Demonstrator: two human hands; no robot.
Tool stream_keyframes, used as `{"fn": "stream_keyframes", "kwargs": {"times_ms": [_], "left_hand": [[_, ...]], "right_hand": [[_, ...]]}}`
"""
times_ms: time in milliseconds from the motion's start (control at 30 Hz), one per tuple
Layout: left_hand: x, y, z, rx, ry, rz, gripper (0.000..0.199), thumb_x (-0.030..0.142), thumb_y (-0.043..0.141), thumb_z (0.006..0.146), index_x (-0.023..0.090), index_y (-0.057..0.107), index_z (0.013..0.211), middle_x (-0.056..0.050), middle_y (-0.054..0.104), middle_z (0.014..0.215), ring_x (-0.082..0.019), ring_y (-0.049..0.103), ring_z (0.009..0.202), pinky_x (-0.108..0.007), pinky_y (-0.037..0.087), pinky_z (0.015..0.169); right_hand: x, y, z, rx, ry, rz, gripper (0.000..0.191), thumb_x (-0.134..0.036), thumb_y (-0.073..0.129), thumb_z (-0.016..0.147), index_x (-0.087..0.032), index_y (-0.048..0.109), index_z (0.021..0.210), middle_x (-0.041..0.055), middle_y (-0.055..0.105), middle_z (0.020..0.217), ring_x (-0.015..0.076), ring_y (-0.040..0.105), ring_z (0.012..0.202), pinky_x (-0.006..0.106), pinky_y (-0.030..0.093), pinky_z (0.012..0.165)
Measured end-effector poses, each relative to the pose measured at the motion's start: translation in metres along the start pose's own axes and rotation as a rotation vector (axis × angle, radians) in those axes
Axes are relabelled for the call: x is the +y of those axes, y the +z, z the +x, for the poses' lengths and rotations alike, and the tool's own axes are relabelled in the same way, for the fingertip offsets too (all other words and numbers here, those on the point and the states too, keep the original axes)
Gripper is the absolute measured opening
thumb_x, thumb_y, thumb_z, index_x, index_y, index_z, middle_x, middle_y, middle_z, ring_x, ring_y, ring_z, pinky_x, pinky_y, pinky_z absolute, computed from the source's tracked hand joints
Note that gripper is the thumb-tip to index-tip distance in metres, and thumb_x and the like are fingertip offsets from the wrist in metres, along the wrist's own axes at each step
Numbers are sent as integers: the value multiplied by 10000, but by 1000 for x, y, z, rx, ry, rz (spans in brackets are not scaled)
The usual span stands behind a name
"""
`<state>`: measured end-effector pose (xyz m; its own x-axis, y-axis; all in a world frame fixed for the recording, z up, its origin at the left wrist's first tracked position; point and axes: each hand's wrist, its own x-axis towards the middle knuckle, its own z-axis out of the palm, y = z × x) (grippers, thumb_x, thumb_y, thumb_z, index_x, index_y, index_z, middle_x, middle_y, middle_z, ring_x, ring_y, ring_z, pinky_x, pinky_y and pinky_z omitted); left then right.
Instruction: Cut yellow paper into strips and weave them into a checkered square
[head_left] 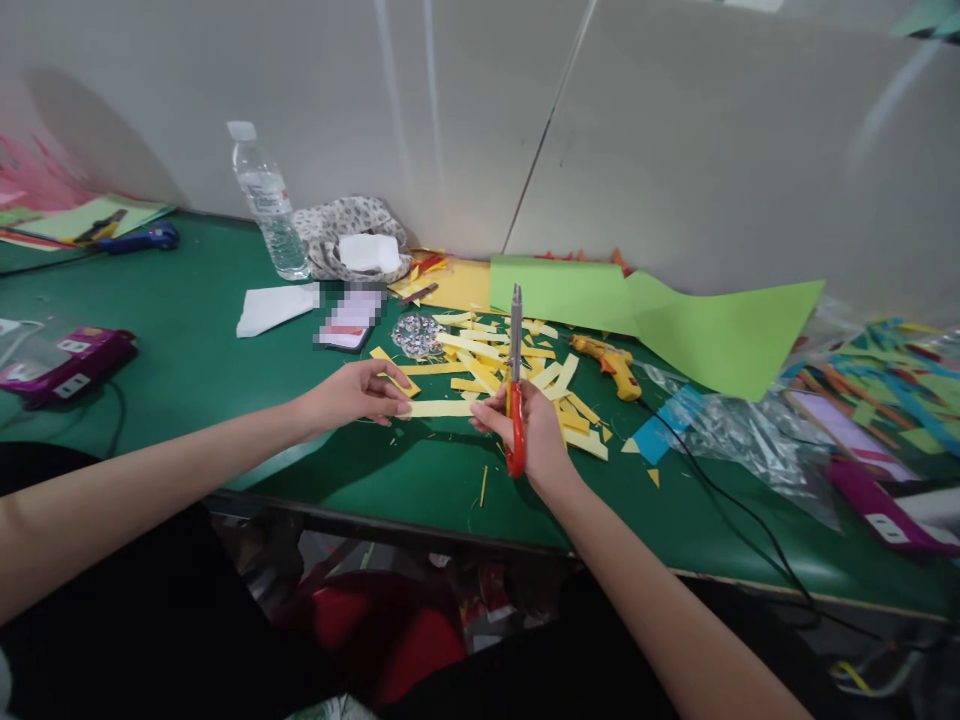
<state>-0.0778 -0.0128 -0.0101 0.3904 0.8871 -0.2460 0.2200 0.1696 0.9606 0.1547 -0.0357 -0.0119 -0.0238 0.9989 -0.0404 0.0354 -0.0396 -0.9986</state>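
A short pale yellow strip (441, 409) is stretched level between both hands. My left hand (360, 392) pinches its left end between thumb and fingers. The strip's right end is pinched by my right hand (525, 425), which also holds red-handled scissors (515, 400) with the blades pointing up and away. The blades look closed and do not touch the strip. Behind and to the right of the strip lies a loose pile of yellow strips (480, 368) on the green table (300, 460). Beside the pile is a clear bag of small beads (417, 336).
A water bottle (271, 210), patterned cloth (352, 225) and phone (351, 318) stand or lie back left. Green sheet (697, 325) and a yellow glue gun (609, 362) with a black cord lie right. Plastic wrap (757, 440) and purple power strips (75, 365) are farther out.
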Motion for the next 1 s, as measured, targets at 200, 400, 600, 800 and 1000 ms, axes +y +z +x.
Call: {"fn": "stream_keyframes", "kwargs": {"times_ms": [200,400,600,800,1000], "left_hand": [[0,0,-3,60,35,3,321,296,731,667,170,550,901,-23,660,800,-152,638,770,-246,512,616],[-1,-1,-3,95,66,-9,315,287,735,663,172,540,882,-17,651,790,-136,624,736,-228,505,585],[2,1,-4,126,16,-23,337,298,749,639,172,554,883,-8,644,765,-142,630,747,-242,507,615],[-3,5,-4,145,-4,-27,366,334,758,628,165,566,890,-2,636,751,-146,642,747,-256,515,650],[-4,7,-4,166,-21,-15,335,363,756,632,149,626,855,-15,661,708,-132,637,699,-240,510,648]], "right_hand": [[1,2,0,22,-16,-3,406,-323,774,546,-225,426,731,-58,530,652,125,579,579,364,564,679],[0,3,-1,27,-13,-32,409,-330,770,549,-227,417,727,-58,520,641,116,561,573,347,569,657],[2,2,-2,63,-28,-29,394,-347,765,561,-224,431,730,-67,510,614,108,557,543,324,562,630],[2,3,-2,65,-35,-26,404,-366,765,561,-225,427,732,-68,511,614,117,560,547,339,556,634],[1,4,-2,71,-18,-13,423,-345,781,543,-223,425,733,-67,515,624,115,562,557,331,560,633]]}}
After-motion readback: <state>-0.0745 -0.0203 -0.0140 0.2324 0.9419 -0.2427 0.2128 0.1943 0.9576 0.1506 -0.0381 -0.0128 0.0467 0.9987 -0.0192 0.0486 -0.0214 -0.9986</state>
